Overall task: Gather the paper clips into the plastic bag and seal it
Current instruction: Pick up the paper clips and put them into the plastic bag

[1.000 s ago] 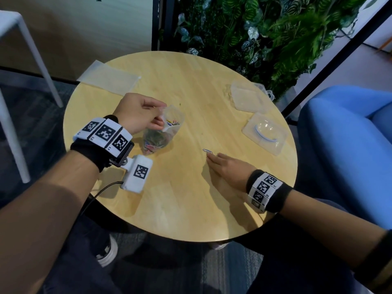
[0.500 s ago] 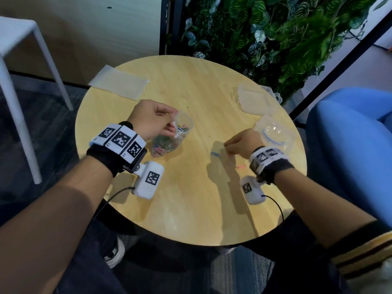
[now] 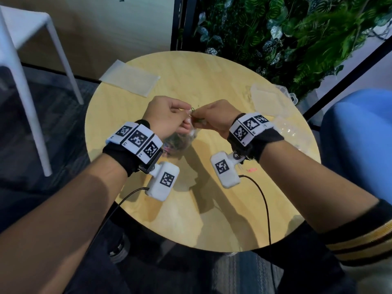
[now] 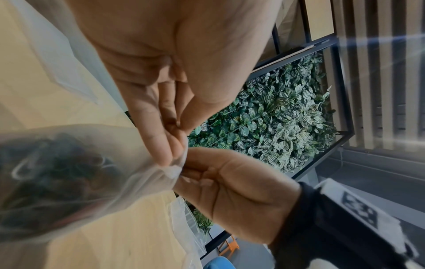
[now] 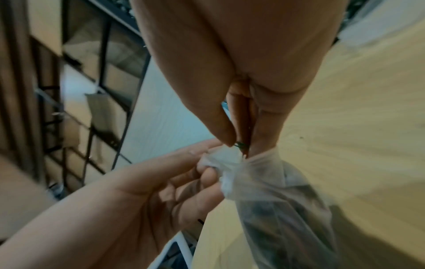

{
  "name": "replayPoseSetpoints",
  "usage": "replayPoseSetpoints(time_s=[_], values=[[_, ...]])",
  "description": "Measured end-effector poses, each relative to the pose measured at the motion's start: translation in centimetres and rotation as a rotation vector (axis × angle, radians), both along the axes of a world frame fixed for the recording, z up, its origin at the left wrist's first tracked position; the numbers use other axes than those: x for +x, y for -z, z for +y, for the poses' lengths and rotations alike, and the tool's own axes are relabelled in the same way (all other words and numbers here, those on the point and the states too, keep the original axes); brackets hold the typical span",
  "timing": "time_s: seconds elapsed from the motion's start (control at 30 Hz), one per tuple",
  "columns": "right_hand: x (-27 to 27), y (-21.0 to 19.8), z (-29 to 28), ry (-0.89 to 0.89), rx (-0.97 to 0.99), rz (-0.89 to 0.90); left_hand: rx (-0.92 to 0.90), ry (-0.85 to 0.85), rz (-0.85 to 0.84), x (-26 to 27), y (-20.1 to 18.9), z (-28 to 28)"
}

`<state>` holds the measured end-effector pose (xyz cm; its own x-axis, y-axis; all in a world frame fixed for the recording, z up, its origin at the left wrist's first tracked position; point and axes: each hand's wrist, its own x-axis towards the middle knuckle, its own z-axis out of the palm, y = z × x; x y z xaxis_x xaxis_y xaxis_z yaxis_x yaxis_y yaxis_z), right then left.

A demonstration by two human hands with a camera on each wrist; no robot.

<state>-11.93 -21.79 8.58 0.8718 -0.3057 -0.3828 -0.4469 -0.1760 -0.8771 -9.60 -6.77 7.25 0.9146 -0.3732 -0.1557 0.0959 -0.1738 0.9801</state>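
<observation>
The right hand (image 3: 214, 119) has left the spot on the table (image 3: 212, 81) where it lay by a loose clip and now meets the left hand (image 3: 167, 117) above the bag (image 3: 180, 141). The bag's mouth, open a moment ago, is now bunched into a twisted neck. The left hand has its thumb and fingers pinched on that neck, holding the bag up so its full belly hangs toward the table. The right hand's thumb and fingers (image 5: 220, 131) are closed on a small green clip (image 5: 240, 144) right at the neck; whether they also grip the plastic I can't quite tell from the blur. The clips (image 4: 57, 172) already gathered show as a dark, coloured mass through the bag.

Around the bag: a flat clear sheet (image 3: 129, 78) lies beyond it, at the far left edge of the table. Two clear plastic trays sit to the right of the bag, one (image 3: 269, 98) at the far rim and one (image 3: 294, 132) nearer. A small pink bit (image 3: 251, 170) lies near the right wrist, on the near side of the bag.
</observation>
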Motion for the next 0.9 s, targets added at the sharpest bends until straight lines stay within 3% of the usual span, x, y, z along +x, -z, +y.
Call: replayPoseSetpoints(time_s=[0.17, 0.33, 0.43, 0.53, 0.77, 0.9], values=[[-0.3, -2.9, -0.4, -0.392, -0.713, 0.028, -0.012, 0.003, 0.009, 0.1, -0.3, -0.5], [-3.0, -3.4, -4.2, -0.323, -0.791, -0.215, -0.007, 0.001, 0.005, 0.3, -0.2, -0.4], [-5.5, 0.3, -7.2, -0.549, -1.032, -0.094, -0.003, 0.009, -0.001, 0.3, -0.2, -0.2], [-8.7, 5.1, -8.8, -0.834, -1.082, 0.102, -0.005, 0.014, -0.004, 0.3, -0.2, -0.2], [-13.1, 7.6, -11.5, -1.090, -1.196, 0.078, -0.001, 0.012, -0.008, 0.0, -0.2, -0.1], [-14.7, 7.6, -13.6, -1.098, -1.243, 0.072, 0.013, 0.008, -0.016, 0.1, -0.2, 0.1]])
